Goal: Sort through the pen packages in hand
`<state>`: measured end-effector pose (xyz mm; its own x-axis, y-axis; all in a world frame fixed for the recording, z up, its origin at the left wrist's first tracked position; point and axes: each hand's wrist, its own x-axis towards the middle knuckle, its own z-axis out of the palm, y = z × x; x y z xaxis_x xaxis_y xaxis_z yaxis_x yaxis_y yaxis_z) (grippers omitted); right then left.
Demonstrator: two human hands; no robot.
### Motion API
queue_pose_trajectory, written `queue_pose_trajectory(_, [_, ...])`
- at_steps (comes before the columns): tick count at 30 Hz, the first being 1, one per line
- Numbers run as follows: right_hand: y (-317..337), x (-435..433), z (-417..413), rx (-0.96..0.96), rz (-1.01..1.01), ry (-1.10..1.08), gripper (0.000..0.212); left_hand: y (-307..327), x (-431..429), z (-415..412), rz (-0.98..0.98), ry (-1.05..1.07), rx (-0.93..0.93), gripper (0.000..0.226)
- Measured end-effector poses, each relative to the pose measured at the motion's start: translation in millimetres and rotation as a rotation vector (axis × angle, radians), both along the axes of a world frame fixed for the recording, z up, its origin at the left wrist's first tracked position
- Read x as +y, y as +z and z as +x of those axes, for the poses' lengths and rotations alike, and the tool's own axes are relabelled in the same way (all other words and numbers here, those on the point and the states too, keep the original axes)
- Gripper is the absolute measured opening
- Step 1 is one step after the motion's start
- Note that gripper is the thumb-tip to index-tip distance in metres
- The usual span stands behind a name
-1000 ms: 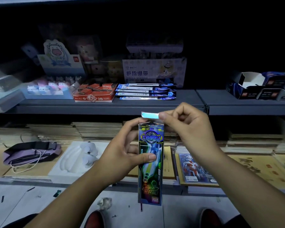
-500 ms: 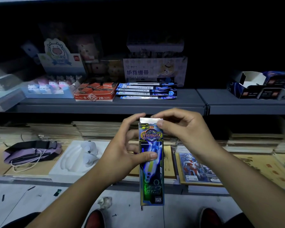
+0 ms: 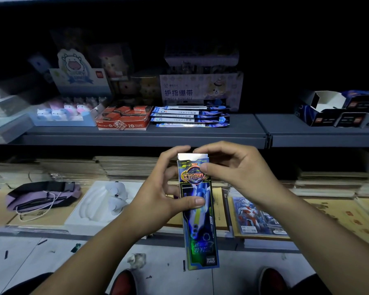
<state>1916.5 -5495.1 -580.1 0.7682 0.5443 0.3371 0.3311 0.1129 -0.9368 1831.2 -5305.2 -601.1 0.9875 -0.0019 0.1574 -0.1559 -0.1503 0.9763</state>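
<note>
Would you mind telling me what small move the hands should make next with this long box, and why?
Probably press the top flap fully shut. The left hand grips the long box upright at its middle, and the right hand pinches its top, where the white flap shows at the opening.

On the grey metal shelf (image 3: 200, 138) sit a red cardboard box marked 2B (image 3: 124, 118), stacked blue-white flat packets (image 3: 190, 119) and, dimly, what may be small pastel cow figures (image 3: 64, 109); below lies a purple-black pouch (image 3: 41, 196)
</note>
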Motion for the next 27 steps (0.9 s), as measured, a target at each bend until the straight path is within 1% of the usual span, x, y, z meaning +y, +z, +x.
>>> queue_pose_trajectory(3, [-0.8,0.1,-0.1,-0.009,-0.033,0.023,0.033,1.1,0.2,-0.5,-0.010,0.002,-0.001,0.081])
queue_pose_trajectory(9, [0.5,0.7,0.1,-0.005,-0.016,-0.022,0.025,3.3,1.4,-1.8,-0.040,-0.003,-0.012,0.072])
queue_pose_trajectory(12, [-1.2,0.6,-0.4,0.018,-0.047,-0.009,0.028,3.0,1.4,-1.5,-0.043,-0.010,-0.016,0.076])
queue_pose_trajectory(15, [-0.4,2.1,-2.8,-0.005,-0.093,-0.022,0.030,0.5,2.1,0.1,-0.054,-0.022,0.013,0.091])
queue_pose_trajectory(16, [0.6,2.5,-2.7,0.004,-0.085,-0.038,0.029,-1.0,2.6,1.1,-0.063,-0.020,0.028,0.095])
queue_pose_trajectory(18, [2.4,2.1,1.3,0.035,-0.030,-0.119,0.028,-1.1,4.4,2.5,-0.093,0.001,0.066,0.093])
queue_pose_trajectory(21, [1.2,-2.9,16.0,0.188,0.116,-0.316,0.025,4.0,10.3,1.4,-0.109,-0.060,0.150,0.078])
queue_pose_trajectory(24, [2.0,-13.6,30.5,0.397,0.266,-0.432,0.020,6.4,17.6,-1.3,-0.106,-0.141,0.206,0.070])
queue_pose_trajectory(26, [2.8,-20.7,36.8,0.503,0.340,-0.479,0.016,5.3,19.7,-1.6,-0.179,-0.164,0.206,0.066])
queue_pose_trajectory(27, [3.1,-23.5,39.0,0.544,0.372,-0.496,0.016,4.9,20.0,-1.2,-0.247,-0.167,0.197,0.062])
